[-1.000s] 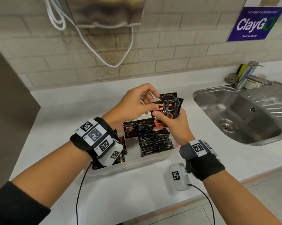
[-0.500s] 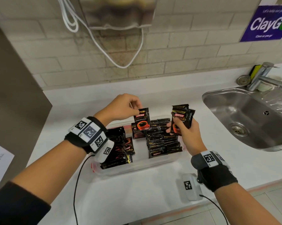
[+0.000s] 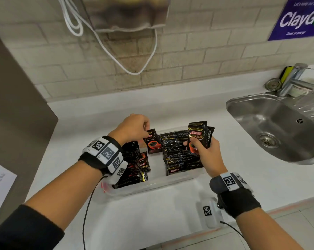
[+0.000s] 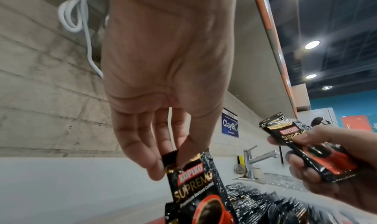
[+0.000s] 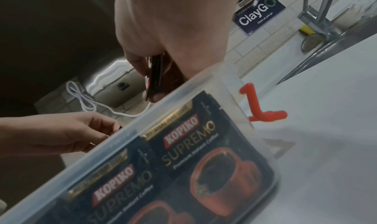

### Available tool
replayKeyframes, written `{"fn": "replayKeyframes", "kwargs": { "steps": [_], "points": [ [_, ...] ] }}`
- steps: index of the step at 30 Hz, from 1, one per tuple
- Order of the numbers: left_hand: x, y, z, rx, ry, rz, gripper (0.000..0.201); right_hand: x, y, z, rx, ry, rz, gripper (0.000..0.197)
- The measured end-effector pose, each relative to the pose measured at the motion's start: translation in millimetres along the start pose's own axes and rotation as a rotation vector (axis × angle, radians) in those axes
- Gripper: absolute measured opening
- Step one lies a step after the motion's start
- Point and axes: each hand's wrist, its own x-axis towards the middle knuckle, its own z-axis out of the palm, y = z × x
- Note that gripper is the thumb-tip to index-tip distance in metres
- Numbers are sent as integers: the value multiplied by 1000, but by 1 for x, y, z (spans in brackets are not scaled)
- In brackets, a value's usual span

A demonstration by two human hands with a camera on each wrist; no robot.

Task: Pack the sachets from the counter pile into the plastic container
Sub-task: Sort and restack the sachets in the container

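Sachets (image 3: 181, 156) (black, in two rows) fill the plastic container (image 3: 158, 184).

The head camera looks steeply down from above the counter (image 3: 152, 109), tiled wall at twelve o'clock, sink (image 3: 271, 127) at two. The left wrist camera sits close under the palm, facing the wall. The right wrist camera peers low, right beside the container (image 5: 204, 85). All three share the ClayGo sign (image 3: 297, 18) and tap (image 4: 255, 159).
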Motion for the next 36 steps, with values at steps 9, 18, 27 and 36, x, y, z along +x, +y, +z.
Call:
{"fn": "replayKeyframes", "kwargs": {
  "steps": [9, 18, 27, 36],
  "points": [
    [5, 10, 24, 90, -42, -51, 21, 1, 5, -3, 68, 12, 18, 14],
    [4, 16, 39, 221, -18, 5, 10, -1, 6, -3, 117, -23, 80, 14],
    [4, 17, 38, 250, 40, 31, 15, -1, 8, -5, 120, -40, 76, 17],
    [-4, 44, 13, -188, 94, 290, 17, -1, 1, -2, 136, -28, 34, 9]
  ]
}}
